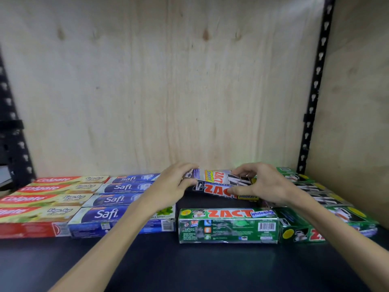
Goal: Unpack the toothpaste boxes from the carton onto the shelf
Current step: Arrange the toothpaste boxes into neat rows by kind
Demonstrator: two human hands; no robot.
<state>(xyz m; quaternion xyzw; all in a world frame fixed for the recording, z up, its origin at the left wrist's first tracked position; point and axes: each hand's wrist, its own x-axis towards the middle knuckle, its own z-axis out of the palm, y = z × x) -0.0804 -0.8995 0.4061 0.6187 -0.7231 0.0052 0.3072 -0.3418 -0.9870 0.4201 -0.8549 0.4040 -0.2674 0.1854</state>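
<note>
Two grey Zact smokers toothpaste boxes (pixel 216 184) are held together near the back of the dark shelf (pixel 189 264). My left hand (pixel 170 186) grips their left end. My right hand (pixel 261 184) pinches their right end. The lower box tilts toward me. A green Zact whitening box (pixel 227 225) lies on the shelf in front of them. The carton is out of view.
Red Colgate boxes (pixel 42 205) lie in rows at the left, blue Safi boxes (pixel 117 203) beside them. More green and grey Zact boxes (pixel 328 207) fill the right side. A plywood back wall (pixel 168 81) and black slotted uprights (pixel 315 81) bound the shelf.
</note>
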